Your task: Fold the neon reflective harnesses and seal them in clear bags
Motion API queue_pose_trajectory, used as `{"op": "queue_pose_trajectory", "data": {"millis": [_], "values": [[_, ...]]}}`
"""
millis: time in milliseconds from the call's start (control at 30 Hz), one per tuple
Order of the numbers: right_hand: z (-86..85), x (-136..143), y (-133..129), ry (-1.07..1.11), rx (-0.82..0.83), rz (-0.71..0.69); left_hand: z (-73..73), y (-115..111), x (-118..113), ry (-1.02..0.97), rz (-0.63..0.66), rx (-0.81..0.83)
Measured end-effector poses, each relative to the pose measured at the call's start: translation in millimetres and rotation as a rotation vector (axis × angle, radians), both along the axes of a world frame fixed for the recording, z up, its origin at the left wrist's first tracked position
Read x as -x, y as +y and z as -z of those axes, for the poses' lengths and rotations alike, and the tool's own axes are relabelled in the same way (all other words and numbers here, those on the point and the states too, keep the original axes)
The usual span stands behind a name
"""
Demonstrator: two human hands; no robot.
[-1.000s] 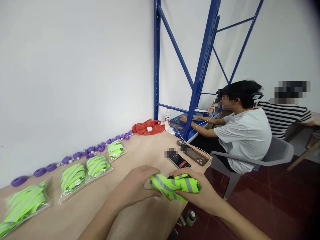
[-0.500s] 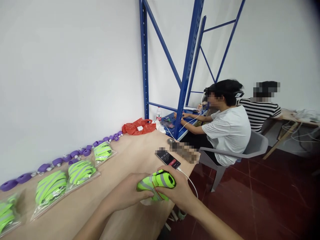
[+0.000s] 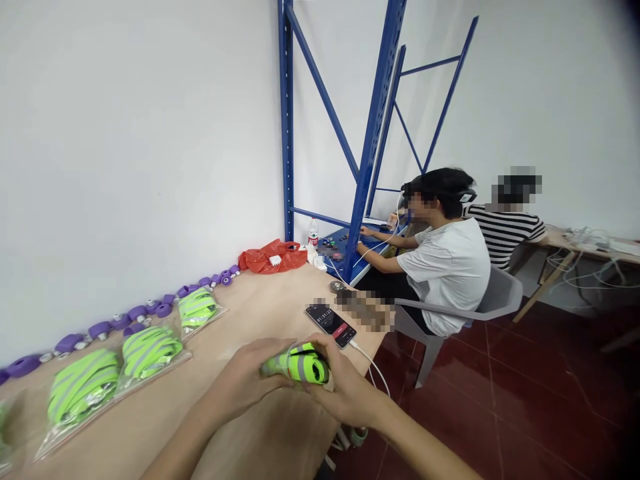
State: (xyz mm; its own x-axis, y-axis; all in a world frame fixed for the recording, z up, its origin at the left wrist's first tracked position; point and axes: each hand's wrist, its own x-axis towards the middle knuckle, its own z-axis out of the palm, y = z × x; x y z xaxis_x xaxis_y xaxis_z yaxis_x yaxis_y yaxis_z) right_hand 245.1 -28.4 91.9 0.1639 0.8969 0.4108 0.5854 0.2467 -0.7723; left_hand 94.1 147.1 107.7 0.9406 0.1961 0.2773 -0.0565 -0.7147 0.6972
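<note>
Both hands hold a roll of neon-green reflective strap (image 3: 306, 368) with grey stripes above the near edge of the table. My left hand (image 3: 255, 373) is closed around its left end. My right hand (image 3: 345, 383) wraps the right end, where the coiled layers show. Clear plastic seems to cover part of the roll, with a small red mark near the left fingers; how far it reaches is hard to see. A phone (image 3: 331, 325) showing a running timer lies just beyond the hands, with a white cable plugged in.
Clear zip bags of green strap (image 3: 84, 387) lie at left on the wooden table (image 3: 225, 427). Several purple parts (image 3: 136, 313) line the wall. A red plastic bag (image 3: 273, 258) sits at the back. Blue rack posts (image 3: 367, 153) and a seated co-worker (image 3: 450, 267) are beyond the table's right edge.
The hands and the roll have shifted slightly left in view, and the roll has turned a little, its coiled end now facing me more. The whole view has also shifted slightly.
</note>
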Motion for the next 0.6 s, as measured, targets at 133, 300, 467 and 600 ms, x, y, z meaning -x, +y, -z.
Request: {"op": "queue_pose_trajectory", "data": {"millis": [133,300,467,600], "values": [[-3.0,-8,9,-0.043,-0.068,0.031,6.2,-8,-2,-0.065,-0.04,-0.008],[8.2,-4,28,-0.463,-0.155,0.227,23.1,-19,-8,-0.24,-0.051,-0.123],[-3.9,-4,30,-0.535,-0.058,0.17,13.8,-12,-6,-0.23,-0.074,-0.061],[-34.1,-11,22,-0.334,-0.032,-0.012,-2.3,-4,-3,-0.151,-0.218,0.292]]}}
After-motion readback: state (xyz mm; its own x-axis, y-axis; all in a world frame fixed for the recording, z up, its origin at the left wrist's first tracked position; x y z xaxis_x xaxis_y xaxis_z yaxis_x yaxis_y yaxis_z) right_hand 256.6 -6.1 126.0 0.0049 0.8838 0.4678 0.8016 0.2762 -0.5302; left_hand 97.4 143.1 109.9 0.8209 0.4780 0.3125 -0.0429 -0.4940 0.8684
